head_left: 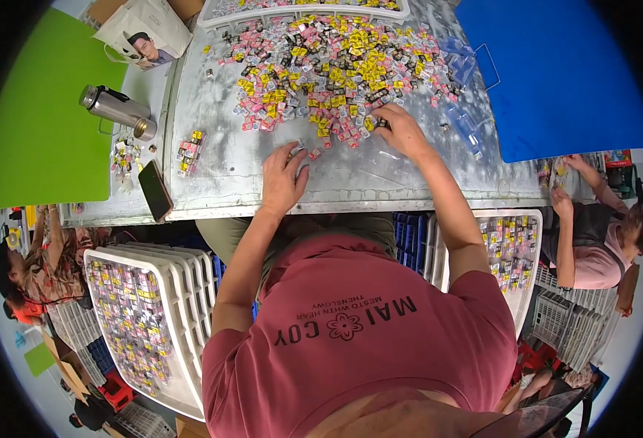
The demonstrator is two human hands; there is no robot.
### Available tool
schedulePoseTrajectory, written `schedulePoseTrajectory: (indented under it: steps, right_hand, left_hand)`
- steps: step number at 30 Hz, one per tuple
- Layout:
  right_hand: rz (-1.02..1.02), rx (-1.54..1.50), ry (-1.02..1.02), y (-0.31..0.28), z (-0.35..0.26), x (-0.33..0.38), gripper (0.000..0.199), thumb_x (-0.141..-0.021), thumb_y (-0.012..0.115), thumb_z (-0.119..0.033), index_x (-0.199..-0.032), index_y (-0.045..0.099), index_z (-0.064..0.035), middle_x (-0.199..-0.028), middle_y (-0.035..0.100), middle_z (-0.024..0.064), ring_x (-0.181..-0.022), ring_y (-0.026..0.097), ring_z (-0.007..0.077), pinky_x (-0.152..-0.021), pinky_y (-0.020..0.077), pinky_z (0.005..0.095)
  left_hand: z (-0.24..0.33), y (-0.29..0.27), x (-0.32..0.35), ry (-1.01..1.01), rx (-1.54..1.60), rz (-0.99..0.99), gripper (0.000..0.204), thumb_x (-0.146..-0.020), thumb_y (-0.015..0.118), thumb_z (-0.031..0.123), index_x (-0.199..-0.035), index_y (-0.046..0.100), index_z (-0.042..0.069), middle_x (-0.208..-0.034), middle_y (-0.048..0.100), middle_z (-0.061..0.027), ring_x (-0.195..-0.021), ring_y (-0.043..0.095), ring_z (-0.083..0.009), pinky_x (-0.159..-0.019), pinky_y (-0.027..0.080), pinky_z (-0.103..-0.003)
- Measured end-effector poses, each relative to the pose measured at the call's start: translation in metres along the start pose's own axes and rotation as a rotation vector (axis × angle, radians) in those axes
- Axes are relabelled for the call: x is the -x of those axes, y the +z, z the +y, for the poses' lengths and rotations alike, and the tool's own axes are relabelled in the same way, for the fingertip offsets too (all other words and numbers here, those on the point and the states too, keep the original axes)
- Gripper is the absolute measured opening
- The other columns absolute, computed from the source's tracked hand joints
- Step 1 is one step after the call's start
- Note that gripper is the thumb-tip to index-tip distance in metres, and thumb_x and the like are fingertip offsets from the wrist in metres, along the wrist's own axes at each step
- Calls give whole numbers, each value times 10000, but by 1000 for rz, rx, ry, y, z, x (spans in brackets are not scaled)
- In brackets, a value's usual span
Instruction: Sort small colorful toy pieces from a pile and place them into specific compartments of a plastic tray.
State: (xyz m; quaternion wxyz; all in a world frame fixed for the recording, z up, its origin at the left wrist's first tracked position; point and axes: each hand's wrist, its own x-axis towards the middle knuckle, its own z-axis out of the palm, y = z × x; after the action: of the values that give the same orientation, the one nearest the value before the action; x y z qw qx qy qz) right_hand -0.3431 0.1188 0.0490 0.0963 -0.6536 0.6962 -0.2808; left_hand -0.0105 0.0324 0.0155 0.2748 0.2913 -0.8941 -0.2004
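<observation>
1. Dark-pink shirt [387, 306] covers the person's torso, on the near side of both hands.
2. Left hand [285, 179]: palm down, fingers bent forward, thumb apart; a small pale piece [297, 150] is at the fingertips, gripped or not I cannot tell.
3. Right hand [403, 133]: angled inward, fingers curled at the pile's near edge; its grip cannot be told.
4. Small coloured pieces [336, 73] spread beyond both hands across the metal table [226, 164].
5. Phone [155, 191]: left of the left hand.
</observation>
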Motion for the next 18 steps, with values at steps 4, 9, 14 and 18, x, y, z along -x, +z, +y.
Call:
schedulePoseTrajectory:
  steps: [4,9,14,18]
  right_hand:
    - [-73,-18,68,-10,4,-1,398,-795,746,-28,-1190,701,-35,-1165,660,139,-1114,632,372,-970,517,441]
    - [-74,-30,75,-20,6,1,402,-791,737,-1,-1192,705,-18,-1141,673,153,-1066,650,378,-943,526,435]
    - [1,-177,204,-25,7,8,402,-805,756,17,-1200,715,-49,-1123,675,110,-909,689,272,-808,556,366]
    - [-11,-101,121,-19,1,3,424,-796,741,18,-1214,712,-50,-1141,680,120,-941,690,305,-833,557,388]
  left_hand:
    - [2,-2,-3,20,13,54,410,-838,759,164,-1238,699,93,-1410,561,-118,-1302,513,-354,-1080,407,-473]
    - [21,4,-30,121,-38,148,411,-782,802,142,-1181,710,103,-1301,626,-132,-1193,580,-369,-978,456,-481]
    - [56,45,-81,137,47,128,376,-759,800,182,-1120,720,112,-1224,635,-83,-1225,541,-333,-1013,428,-478]
    - [69,73,-110,148,-4,112,368,-760,817,257,-1092,732,124,-1212,629,-59,-1199,543,-309,-1010,418,-475]
